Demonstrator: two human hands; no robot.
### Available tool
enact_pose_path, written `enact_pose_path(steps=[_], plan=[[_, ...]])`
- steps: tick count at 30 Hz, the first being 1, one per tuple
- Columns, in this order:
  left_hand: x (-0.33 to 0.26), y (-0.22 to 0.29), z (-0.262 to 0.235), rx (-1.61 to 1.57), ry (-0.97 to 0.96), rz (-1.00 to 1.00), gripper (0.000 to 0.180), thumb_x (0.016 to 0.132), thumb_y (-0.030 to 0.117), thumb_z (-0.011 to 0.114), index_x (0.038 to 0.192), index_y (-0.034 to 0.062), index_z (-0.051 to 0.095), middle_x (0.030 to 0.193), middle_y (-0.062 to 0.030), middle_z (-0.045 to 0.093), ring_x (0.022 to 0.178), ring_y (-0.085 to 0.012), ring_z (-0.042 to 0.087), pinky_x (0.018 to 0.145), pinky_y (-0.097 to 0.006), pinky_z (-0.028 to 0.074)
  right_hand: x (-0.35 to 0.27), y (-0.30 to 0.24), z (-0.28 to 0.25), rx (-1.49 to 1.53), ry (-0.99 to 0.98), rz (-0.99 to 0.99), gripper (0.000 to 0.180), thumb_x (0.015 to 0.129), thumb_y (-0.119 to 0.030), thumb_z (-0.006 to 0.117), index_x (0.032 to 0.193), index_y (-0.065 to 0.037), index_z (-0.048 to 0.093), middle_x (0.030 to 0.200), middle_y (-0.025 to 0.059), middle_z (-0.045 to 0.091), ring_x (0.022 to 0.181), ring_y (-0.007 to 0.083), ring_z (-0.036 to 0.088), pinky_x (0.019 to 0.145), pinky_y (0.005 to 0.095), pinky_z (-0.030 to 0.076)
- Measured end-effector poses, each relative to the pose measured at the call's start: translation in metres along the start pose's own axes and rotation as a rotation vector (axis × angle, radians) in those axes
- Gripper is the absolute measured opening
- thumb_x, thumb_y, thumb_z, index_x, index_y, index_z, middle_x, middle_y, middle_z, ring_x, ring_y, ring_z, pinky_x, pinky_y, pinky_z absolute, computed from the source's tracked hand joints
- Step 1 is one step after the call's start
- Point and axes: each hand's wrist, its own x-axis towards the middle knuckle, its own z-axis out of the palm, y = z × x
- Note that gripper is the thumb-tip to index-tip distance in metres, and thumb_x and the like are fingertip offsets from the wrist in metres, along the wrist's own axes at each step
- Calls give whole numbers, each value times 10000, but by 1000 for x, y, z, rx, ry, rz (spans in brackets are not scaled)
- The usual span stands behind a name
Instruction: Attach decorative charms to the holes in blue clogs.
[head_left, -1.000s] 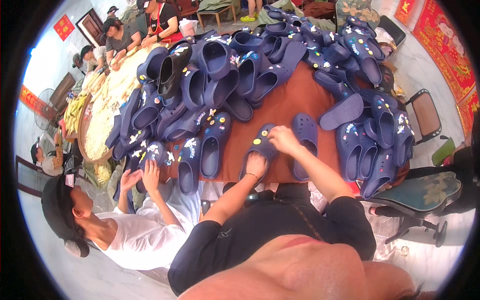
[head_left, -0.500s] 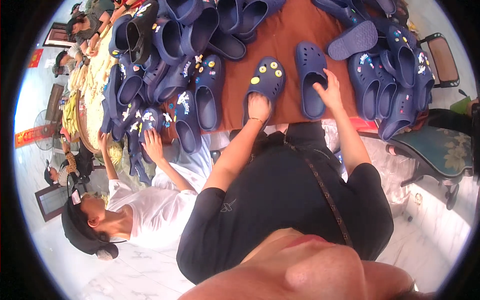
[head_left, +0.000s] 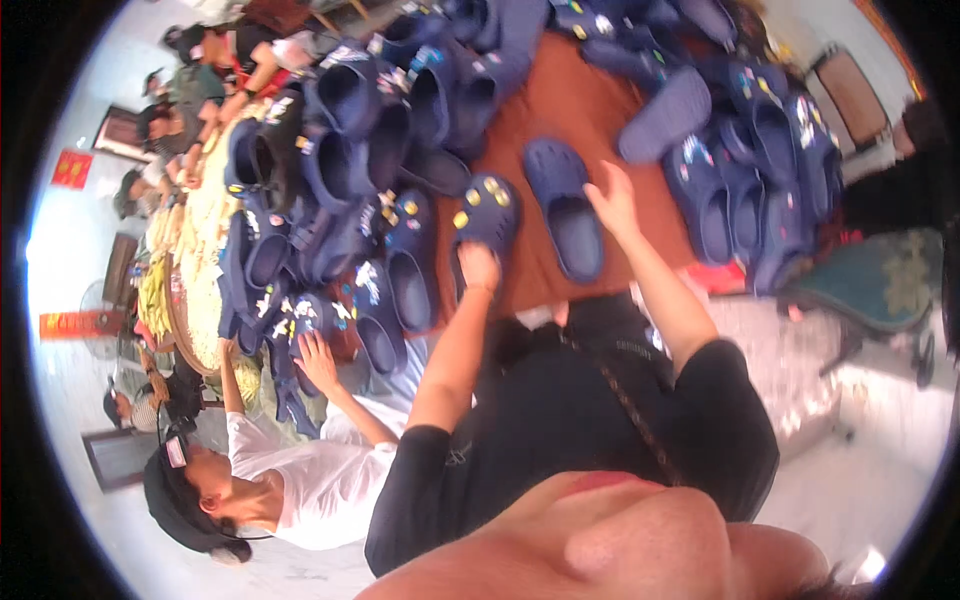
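Note:
A navy clog (head_left: 506,208) with several yellow charms on its top lies on the brown cloth-covered table (head_left: 570,90). My left hand (head_left: 478,268) reaches into its opening; the fingers are hidden inside. Just right of it sits a plain navy clog (head_left: 553,165) with no charms. At that clog's right edge is my right hand (head_left: 614,205), fingers spread, holding nothing; whether it touches the clog is hard to tell. A single navy clog with charms (head_left: 408,225) stands left of my left hand.
Heaped navy clogs (head_left: 345,100) crowd the left; more clogs (head_left: 740,190) sit at right, one lying sole up (head_left: 665,115). A person in white (head_left: 300,490) works close on my left, one hand (head_left: 318,362) at the clogs. A chair (head_left: 880,285) stands right.
The whole view has shifted, so the table appears lower and further left, with some blur. My right hand sits slightly farther off the plain clog's opening. My left hand stays inside the charmed clog.

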Motion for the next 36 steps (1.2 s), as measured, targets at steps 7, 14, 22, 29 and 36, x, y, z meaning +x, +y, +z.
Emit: enact_pose_path(steps=[7,14,22,29,36], plan=[[-6,13,0,-168,-58,-30,318,686,132,568,947,-44,612,1007,-229,577,994,-367,509,933,-424,354,81,33,-36,-385,272,796,964,666,-469,702,1383,-128,156,1418,239,87,1248,429,245,943,512,368],[1,18,-8,-308,23,7,269,698,126,550,910,-16,635,999,-202,587,974,-336,520,911,-424,368,110,35,-17,-535,240,876,971,672,-447,697,1396,-168,114,1450,159,49,1304,391,133,900,567,381],[2,20,-6,-373,50,-24,212,700,135,549,819,-18,637,937,-206,590,957,-352,520,899,-432,371,50,58,-22,-404,205,445,870,676,-380,649,1380,-113,212,1402,229,198,1263,428,235,1017,486,265],[-18,7,-19,-608,-29,32,280,741,144,493,946,-15,600,969,-178,587,953,-349,521,864,-419,396,-17,72,-49,39,-49,179,648,765,-210,579,1319,3,320,1336,232,338,1241,350,317,1045,393,224],[-62,27,-53,-410,41,85,324,684,105,577,998,26,585,913,-161,545,837,-333,538,773,-416,434,-33,88,-46,24,41,105,584,790,-182,564,1292,25,348,1316,217,371,1222,334,346,1034,373,241]])
